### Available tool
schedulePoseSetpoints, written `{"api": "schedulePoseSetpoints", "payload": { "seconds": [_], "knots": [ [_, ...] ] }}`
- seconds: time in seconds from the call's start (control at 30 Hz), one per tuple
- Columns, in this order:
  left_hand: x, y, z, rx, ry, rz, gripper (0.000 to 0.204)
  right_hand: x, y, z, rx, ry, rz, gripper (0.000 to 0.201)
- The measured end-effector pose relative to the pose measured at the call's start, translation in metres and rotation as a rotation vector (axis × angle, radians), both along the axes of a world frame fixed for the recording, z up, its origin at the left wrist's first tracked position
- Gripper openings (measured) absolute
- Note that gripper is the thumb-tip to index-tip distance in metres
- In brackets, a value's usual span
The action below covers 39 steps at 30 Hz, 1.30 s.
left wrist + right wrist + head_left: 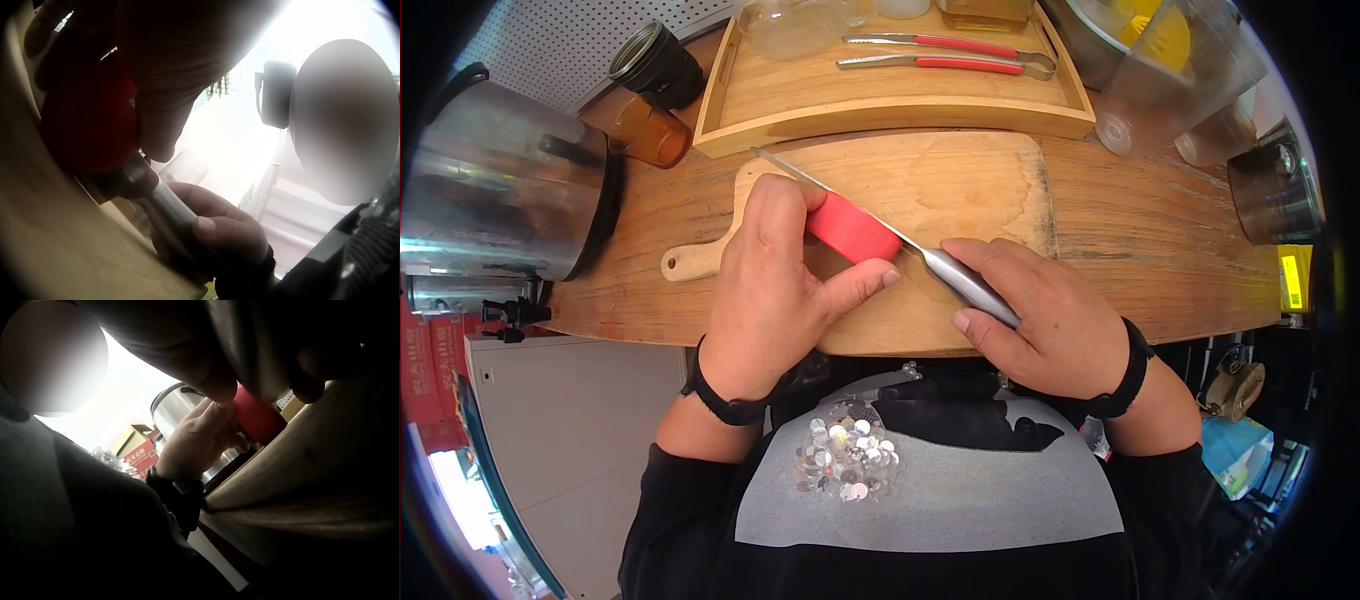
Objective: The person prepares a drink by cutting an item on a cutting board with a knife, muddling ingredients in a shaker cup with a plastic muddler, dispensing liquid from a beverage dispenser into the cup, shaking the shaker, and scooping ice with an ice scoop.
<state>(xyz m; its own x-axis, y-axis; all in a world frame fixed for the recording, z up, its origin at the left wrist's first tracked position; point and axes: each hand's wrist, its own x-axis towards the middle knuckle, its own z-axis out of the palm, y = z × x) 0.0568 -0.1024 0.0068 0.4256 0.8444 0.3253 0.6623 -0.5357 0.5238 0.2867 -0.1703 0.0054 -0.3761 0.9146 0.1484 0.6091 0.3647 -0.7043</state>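
Over the wooden cutting board, my left hand grips a red, finely ribbed round piece between thumb and fingers. In the left wrist view, the red piece appears dark and rounded; what exactly it is I cannot tell. My right hand holds a knife by its silver handle. The knife's thin blade runs to the upper left, along the far side of the red piece, with its tip near the board's far left edge. Part of the blade is hidden behind the red piece.
A wooden tray behind the board carries red-handled tongs. At left stand a large metal container, an amber cup and a black ribbed cup. Clear plastic pitchers and a steel container stand at right.
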Motion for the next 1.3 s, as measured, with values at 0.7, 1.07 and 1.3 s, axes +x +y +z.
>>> {"api": "schedulePoseSetpoints", "payload": {
  "seconds": [0.7, 1.07, 1.3],
  "knots": [
    [-0.001, 0.001, -0.001, 0.000, -0.011, -0.013, 0.065, 0.003, 0.000, 0.001, -0.032, 0.006, 0.006, 0.041],
    [-0.001, 0.001, -0.002, -0.004, -0.011, -0.013, 0.065, 0.000, 0.001, 0.003, -0.052, 0.001, 0.007, 0.041],
    [-0.001, 0.001, -0.002, 0.008, -0.003, -0.018, 0.065, 0.000, 0.001, 0.002, -0.067, 0.014, 0.000, 0.040]
  ]
}}
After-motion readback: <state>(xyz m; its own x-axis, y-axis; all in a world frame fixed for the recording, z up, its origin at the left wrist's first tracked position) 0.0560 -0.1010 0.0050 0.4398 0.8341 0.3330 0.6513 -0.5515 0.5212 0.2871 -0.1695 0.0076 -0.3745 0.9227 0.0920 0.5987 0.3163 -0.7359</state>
